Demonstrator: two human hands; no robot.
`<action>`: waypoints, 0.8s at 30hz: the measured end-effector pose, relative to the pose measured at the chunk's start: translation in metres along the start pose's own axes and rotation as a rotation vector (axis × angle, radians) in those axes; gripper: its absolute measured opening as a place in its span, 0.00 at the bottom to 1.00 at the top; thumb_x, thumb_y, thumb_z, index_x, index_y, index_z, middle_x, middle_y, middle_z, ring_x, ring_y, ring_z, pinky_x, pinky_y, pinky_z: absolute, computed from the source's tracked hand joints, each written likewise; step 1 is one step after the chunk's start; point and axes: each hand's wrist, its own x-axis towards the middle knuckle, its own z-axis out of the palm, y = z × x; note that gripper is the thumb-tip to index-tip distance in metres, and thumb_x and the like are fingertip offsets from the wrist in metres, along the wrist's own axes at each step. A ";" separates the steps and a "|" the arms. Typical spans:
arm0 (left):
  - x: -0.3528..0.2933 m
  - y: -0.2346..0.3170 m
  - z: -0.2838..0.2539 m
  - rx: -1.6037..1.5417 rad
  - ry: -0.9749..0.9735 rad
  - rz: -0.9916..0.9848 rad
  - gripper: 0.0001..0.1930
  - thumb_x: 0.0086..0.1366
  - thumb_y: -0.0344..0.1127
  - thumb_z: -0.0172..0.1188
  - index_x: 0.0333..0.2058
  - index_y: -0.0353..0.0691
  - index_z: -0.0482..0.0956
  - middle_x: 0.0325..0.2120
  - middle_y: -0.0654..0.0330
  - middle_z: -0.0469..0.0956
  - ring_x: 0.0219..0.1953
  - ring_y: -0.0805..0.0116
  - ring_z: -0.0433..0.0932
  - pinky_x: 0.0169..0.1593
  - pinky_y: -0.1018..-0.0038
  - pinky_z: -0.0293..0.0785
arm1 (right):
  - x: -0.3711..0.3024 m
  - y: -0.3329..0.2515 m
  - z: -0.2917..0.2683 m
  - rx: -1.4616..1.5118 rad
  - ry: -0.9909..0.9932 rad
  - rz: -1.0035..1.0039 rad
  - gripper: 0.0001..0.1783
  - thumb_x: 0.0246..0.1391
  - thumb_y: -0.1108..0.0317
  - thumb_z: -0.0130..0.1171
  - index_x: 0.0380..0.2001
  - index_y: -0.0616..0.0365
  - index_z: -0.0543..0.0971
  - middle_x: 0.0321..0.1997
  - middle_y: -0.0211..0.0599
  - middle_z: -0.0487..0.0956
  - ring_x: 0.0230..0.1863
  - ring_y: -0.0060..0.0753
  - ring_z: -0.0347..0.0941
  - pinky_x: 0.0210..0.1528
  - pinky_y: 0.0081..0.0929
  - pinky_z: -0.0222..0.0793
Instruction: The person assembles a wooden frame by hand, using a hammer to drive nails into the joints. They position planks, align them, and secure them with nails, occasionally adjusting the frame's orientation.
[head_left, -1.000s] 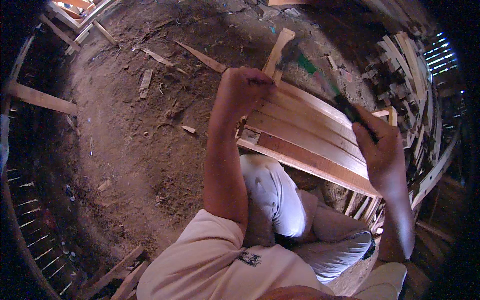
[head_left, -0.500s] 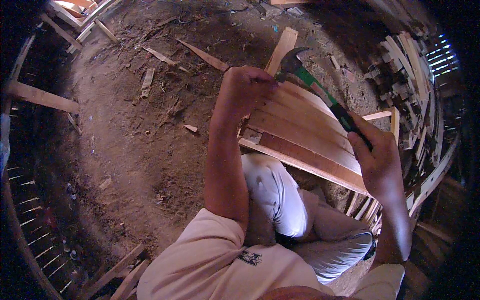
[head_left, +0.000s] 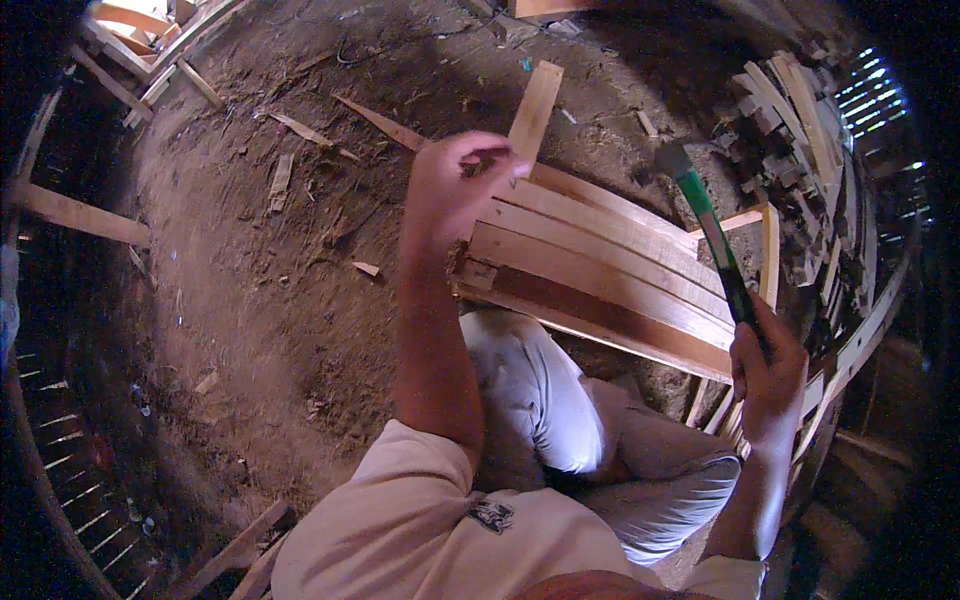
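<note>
My right hand point(head_left: 772, 365) is closed around the dark grip of a claw hammer point(head_left: 712, 225) with a green shaft, its dark head raised to the right of the planks. My left hand point(head_left: 465, 180) is at the far left corner of a slatted wooden piece point(head_left: 600, 268), its fingers curled and thumb and forefinger pinched together. Whatever sits in that pinch is too small to name. Several planks lie side by side in the wooden piece, in front of my knees. A short board point(head_left: 537, 100) sticks out beyond its far left end, close to my left fingertips.
Scrap slivers of wood point(head_left: 380, 122) lie on the dirt floor point(head_left: 260, 330) to the left. A pile of cut timber point(head_left: 790, 150) stands at the far right. A wooden frame point(head_left: 768, 255) is just beyond the planks' right end. A plank point(head_left: 85, 213) juts in from the left wall.
The hammer has swung right and away from my left hand, its head now clear of the plank corner. My left hand stays at the corner, its wrist slightly turned.
</note>
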 end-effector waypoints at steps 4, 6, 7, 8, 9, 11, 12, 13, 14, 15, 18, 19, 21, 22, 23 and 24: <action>-0.012 0.049 0.011 0.140 0.067 0.177 0.32 0.54 0.39 0.74 0.56 0.34 0.76 0.51 0.46 0.80 0.55 0.53 0.78 0.58 0.62 0.71 | -0.013 0.007 -0.022 0.060 0.002 0.097 0.22 0.63 0.71 0.56 0.59 0.63 0.77 0.25 0.21 0.71 0.23 0.12 0.61 0.24 0.17 0.56; -0.028 0.081 0.036 0.252 -0.185 0.234 0.39 0.53 0.46 0.75 0.59 0.32 0.72 0.54 0.42 0.76 0.60 0.47 0.72 0.63 0.57 0.66 | -0.010 0.004 -0.033 0.140 0.022 0.050 0.21 0.64 0.71 0.55 0.60 0.62 0.76 0.26 0.19 0.70 0.23 0.11 0.60 0.23 0.16 0.55; -0.040 0.093 0.047 0.321 -0.311 0.248 0.42 0.52 0.49 0.75 0.61 0.31 0.70 0.56 0.40 0.74 0.63 0.45 0.70 0.66 0.55 0.64 | -0.010 0.003 -0.035 0.185 0.015 0.029 0.21 0.64 0.71 0.54 0.60 0.61 0.76 0.26 0.19 0.70 0.23 0.11 0.59 0.23 0.15 0.54; -0.049 0.093 0.063 0.384 -0.270 0.311 0.45 0.52 0.54 0.73 0.61 0.29 0.68 0.56 0.39 0.74 0.63 0.44 0.69 0.68 0.54 0.60 | -0.010 -0.004 -0.037 0.185 0.017 0.014 0.21 0.65 0.71 0.54 0.60 0.61 0.76 0.26 0.18 0.69 0.23 0.10 0.59 0.23 0.15 0.54; -0.057 0.080 0.079 0.459 -0.218 0.368 0.49 0.51 0.59 0.72 0.62 0.27 0.67 0.56 0.39 0.73 0.63 0.43 0.68 0.69 0.52 0.57 | -0.005 -0.015 -0.034 0.191 0.007 -0.011 0.21 0.65 0.72 0.54 0.60 0.60 0.76 0.26 0.18 0.69 0.23 0.10 0.58 0.23 0.14 0.54; -0.064 0.056 0.090 0.642 -0.193 0.420 0.58 0.48 0.74 0.65 0.62 0.25 0.66 0.55 0.39 0.72 0.65 0.42 0.64 0.74 0.48 0.45 | 0.011 -0.022 -0.033 0.267 -0.078 -0.014 0.21 0.66 0.72 0.54 0.60 0.61 0.76 0.32 0.21 0.74 0.27 0.12 0.63 0.28 0.14 0.60; -0.063 0.052 0.094 0.675 -0.237 0.435 0.59 0.47 0.76 0.64 0.61 0.25 0.67 0.55 0.40 0.72 0.65 0.42 0.64 0.74 0.49 0.46 | 0.017 -0.028 -0.030 0.195 -0.099 -0.105 0.21 0.65 0.72 0.54 0.60 0.62 0.76 0.34 0.25 0.77 0.30 0.14 0.66 0.32 0.16 0.63; -0.067 0.048 0.096 0.714 -0.283 0.436 0.60 0.45 0.77 0.64 0.61 0.24 0.67 0.55 0.40 0.72 0.64 0.43 0.65 0.73 0.49 0.48 | 0.024 -0.032 -0.023 0.122 -0.135 -0.193 0.21 0.65 0.72 0.54 0.60 0.63 0.76 0.37 0.29 0.79 0.32 0.17 0.69 0.36 0.17 0.66; -0.069 0.045 0.097 0.752 -0.329 0.437 0.61 0.44 0.79 0.63 0.60 0.23 0.68 0.55 0.40 0.72 0.64 0.43 0.65 0.73 0.50 0.49 | 0.030 -0.034 -0.014 0.066 -0.151 -0.238 0.21 0.65 0.72 0.54 0.61 0.64 0.75 0.39 0.31 0.79 0.35 0.19 0.69 0.39 0.18 0.66; -0.070 0.045 0.094 0.720 -0.355 0.451 0.61 0.42 0.79 0.64 0.58 0.23 0.69 0.54 0.41 0.72 0.63 0.44 0.66 0.72 0.50 0.50 | 0.037 -0.036 -0.005 0.011 -0.173 -0.284 0.22 0.65 0.73 0.54 0.61 0.64 0.75 0.41 0.33 0.79 0.37 0.20 0.70 0.42 0.20 0.65; -0.069 0.047 0.080 0.659 -0.400 0.485 0.62 0.39 0.80 0.65 0.55 0.22 0.72 0.53 0.42 0.73 0.60 0.45 0.67 0.71 0.52 0.53 | 0.051 -0.043 0.017 -0.077 -0.211 -0.409 0.23 0.65 0.74 0.54 0.63 0.62 0.75 0.32 0.25 0.73 0.30 0.14 0.62 0.33 0.16 0.57; -0.069 0.048 0.079 0.664 -0.394 0.489 0.62 0.38 0.80 0.65 0.54 0.22 0.72 0.53 0.42 0.73 0.59 0.46 0.68 0.71 0.53 0.54 | 0.054 -0.049 0.022 -0.083 -0.222 -0.443 0.23 0.65 0.74 0.54 0.63 0.62 0.74 0.30 0.23 0.73 0.28 0.12 0.60 0.30 0.14 0.55; -0.072 0.043 0.083 0.645 -0.348 0.491 0.61 0.37 0.80 0.65 0.53 0.22 0.73 0.51 0.43 0.74 0.58 0.46 0.69 0.70 0.55 0.55 | 0.059 -0.058 0.033 -0.037 -0.232 -0.480 0.24 0.64 0.73 0.55 0.63 0.61 0.75 0.28 0.21 0.72 0.25 0.10 0.58 0.27 0.14 0.55; -0.074 0.039 0.089 0.623 -0.307 0.489 0.61 0.37 0.79 0.65 0.53 0.22 0.73 0.51 0.43 0.74 0.58 0.46 0.69 0.70 0.55 0.55 | 0.058 -0.061 0.035 -0.051 -0.250 -0.464 0.24 0.64 0.74 0.55 0.63 0.62 0.74 0.29 0.22 0.74 0.26 0.10 0.59 0.28 0.15 0.56; -0.076 0.036 0.092 0.601 -0.267 0.487 0.61 0.37 0.79 0.66 0.53 0.22 0.73 0.50 0.43 0.75 0.58 0.46 0.69 0.70 0.56 0.55 | 0.057 -0.065 0.037 -0.065 -0.270 -0.450 0.24 0.64 0.74 0.54 0.63 0.63 0.74 0.30 0.23 0.75 0.27 0.11 0.60 0.28 0.15 0.57; -0.075 0.037 0.092 0.585 -0.288 0.466 0.60 0.37 0.78 0.66 0.53 0.24 0.74 0.51 0.42 0.75 0.59 0.44 0.69 0.70 0.54 0.56 | 0.056 -0.068 0.039 -0.081 -0.289 -0.436 0.24 0.64 0.74 0.54 0.63 0.64 0.74 0.31 0.24 0.76 0.27 0.11 0.61 0.29 0.16 0.59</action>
